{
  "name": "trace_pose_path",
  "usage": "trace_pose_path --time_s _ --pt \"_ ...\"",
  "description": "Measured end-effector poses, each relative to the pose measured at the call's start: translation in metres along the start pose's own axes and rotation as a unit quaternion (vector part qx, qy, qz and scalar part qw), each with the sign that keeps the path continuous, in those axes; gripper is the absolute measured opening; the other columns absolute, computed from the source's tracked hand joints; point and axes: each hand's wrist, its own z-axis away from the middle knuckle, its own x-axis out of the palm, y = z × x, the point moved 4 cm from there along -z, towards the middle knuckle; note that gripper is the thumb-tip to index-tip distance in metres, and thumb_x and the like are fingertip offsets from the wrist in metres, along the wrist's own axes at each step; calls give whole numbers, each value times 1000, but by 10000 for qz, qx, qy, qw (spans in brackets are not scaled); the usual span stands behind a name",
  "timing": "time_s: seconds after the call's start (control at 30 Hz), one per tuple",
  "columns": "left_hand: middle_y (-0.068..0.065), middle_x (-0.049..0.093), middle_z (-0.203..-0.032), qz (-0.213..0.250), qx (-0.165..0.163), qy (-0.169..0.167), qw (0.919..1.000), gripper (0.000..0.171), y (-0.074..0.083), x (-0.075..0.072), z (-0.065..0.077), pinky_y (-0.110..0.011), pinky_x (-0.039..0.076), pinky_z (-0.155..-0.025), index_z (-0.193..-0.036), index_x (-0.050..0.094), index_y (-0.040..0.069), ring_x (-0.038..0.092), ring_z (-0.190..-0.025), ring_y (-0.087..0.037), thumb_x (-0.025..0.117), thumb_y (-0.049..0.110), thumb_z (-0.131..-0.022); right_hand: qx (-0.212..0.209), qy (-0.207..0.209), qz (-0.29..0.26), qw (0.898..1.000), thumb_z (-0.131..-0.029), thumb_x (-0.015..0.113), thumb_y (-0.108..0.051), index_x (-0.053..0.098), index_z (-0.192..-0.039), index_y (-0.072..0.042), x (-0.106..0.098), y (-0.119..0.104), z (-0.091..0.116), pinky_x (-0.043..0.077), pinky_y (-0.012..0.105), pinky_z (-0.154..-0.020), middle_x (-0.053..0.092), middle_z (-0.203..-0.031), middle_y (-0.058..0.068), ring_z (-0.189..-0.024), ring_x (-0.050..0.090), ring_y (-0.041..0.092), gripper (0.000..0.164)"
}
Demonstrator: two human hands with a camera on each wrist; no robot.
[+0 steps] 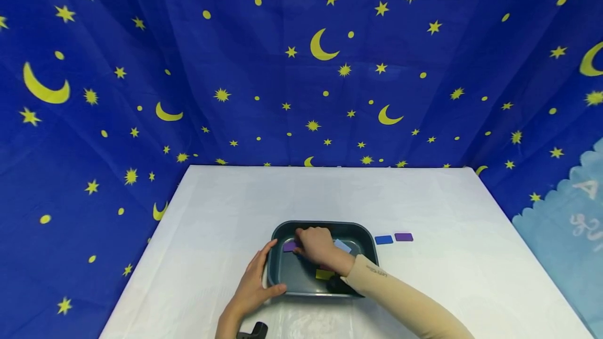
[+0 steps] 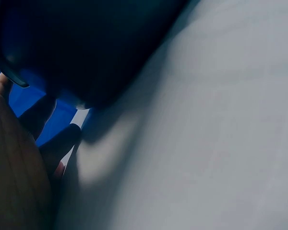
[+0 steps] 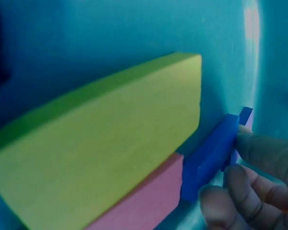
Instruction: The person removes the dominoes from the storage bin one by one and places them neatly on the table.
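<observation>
A dark teal rectangular pan [image 1: 301, 287] stands on the white table. My left hand [image 1: 249, 289] spreads along its left side, with the thumb at the front corner and the fingers against the outside wall. Inside the pan, my right hand [image 1: 316, 244] has its fingers curled. The right wrist view shows its thumb and fingertips pinching the end of a blue block [image 3: 209, 160]. A pink block [image 3: 149, 196] and a yellow block [image 3: 105, 134] lie close by. Beside the right hand are a purple block [image 1: 289, 246] and a light blue block [image 1: 342, 246].
To the right of the pan, a blue block [image 1: 383, 239] and a purple block [image 1: 403, 237] lie flat on the table [image 1: 452, 286]. A blue curtain [image 1: 264, 67] with moons and stars hangs behind. A black object [image 1: 256, 330] shows near the left wrist.
</observation>
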Motion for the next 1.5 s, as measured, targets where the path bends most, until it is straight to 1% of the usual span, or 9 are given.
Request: trace_pose_path --time_s 0.33,0.6,0.77,0.9,1.03,1.17,1.27,1.37,1.5 --pt "-9 33 -150 -8 80 -13 10000 94 1 0 0 -62 20 -104 -150 25 31 27 -134 -39 74 45 -71 23 15 -404 9992 -67 84 -39 56 -70 -20 -1 2 -2 39 31 -42 56 -63 -7 -54 55 15 34" --pt "-8 33 -150 23 115 23 9999 94 1 0 0 -63 20 -104 -150 25 33 27 -134 -39 74 47 -72 -1 -67 -640 9979 -67 84 -37 57 -67 -22 -4 1 -1 37 27 -43 53 -62 -11 -54 52 10 31" --pt "-7 33 -150 -4 183 35 9998 94 1 0 0 -62 20 -104 -150 25 31 29 -134 -38 74 49 -72 -7 78 -1157 9933 -69 84 -33 55 -67 -22 -16 3 2 37 24 -45 50 -60 -14 -53 48 5 31" --pt "-8 33 -150 7 -3 33 10000 94 1 0 0 -64 21 -103 -149 25 36 26 -134 -40 75 44 -70 97 -19 -1778 9840 -73 82 -28 54 -70 -22 -27 9 6 40 24 -50 52 -62 -15 -55 48 2 29" --pt "-9 32 -150 18 -97 21 9999 95 2 -1 1 -64 21 -103 -149 25 37 24 -135 -41 76 43 -68 268 -163 -2376 9709 -76 80 -25 57 -74 -19 -36 19 11 43 27 -57 56 -65 -15 -57 50 1 23" --pt "-7 32 -150 3 -1 28 10000 96 2 -2 1 -63 21 -103 -149 25 36 25 -135 -40 75 49 -68 455 -200 -2864 9568 -80 77 -24 60 -81 -18 -48 31 17 42 25 -52 56 -66 -14 -54 50 3 18" --pt "-6 31 -151 -11 -1 28 10000 96 1 -2 0 -64 21 -103 -149 25 36 25 -135 -41 74 52 -69 565 -69 -3177 9465 -83 74 -22 62 -85 -15 -58 43 24 42 24 -50 57 -68 -12 -53 51 3 15" --pt "-6 31 -151 -6 -38 39 10000 95 1 -1 0 -65 22 -102 -149 25 37 25 -135 -42 74 51 -69 703 111 -3478 9349 -85 72 -19 63 -90 -11 -66 58 31 45 24 -49 59 -69 -8 -51 55 8 13" --pt "-7 32 -150 -40 -42 48 10000 95 0 -1 1 -66 22 -100 -149 25 36 25 -134 -44 74 51 -69 1030 317 -3756 9205 -87 70 -16 63 -96 -8 -76 82 44 48 26 -47 60 -74 -3 -53 61 22 14"
